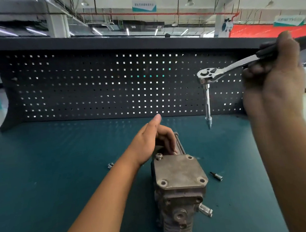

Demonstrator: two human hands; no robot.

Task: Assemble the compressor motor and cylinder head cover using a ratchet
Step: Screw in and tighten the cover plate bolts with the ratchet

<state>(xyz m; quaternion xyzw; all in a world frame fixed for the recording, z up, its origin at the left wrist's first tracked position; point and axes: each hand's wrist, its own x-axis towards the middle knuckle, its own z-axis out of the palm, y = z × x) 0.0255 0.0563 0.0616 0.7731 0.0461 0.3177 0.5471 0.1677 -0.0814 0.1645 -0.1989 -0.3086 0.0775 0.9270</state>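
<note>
The grey compressor [179, 196] lies on the teal bench, its square cylinder head cover [179, 171] facing up. One bolt [159, 156] stands in the cover's far-left corner; the other three corner holes show no bolt. My left hand [154, 139] grips the motor body behind the cover, thumb raised. My right hand [273, 79] holds the ratchet [218, 72] by its dark handle, high at the right. Its long extension and bit [208, 109] hang straight down, above and behind the compressor, touching nothing.
A spare socket bit [216, 176] lies on the bench [51, 171] right of the cover. Small loose bolts [110, 165] lie left of my left wrist. A dark pegboard [99, 87] walls off the back of the bench.
</note>
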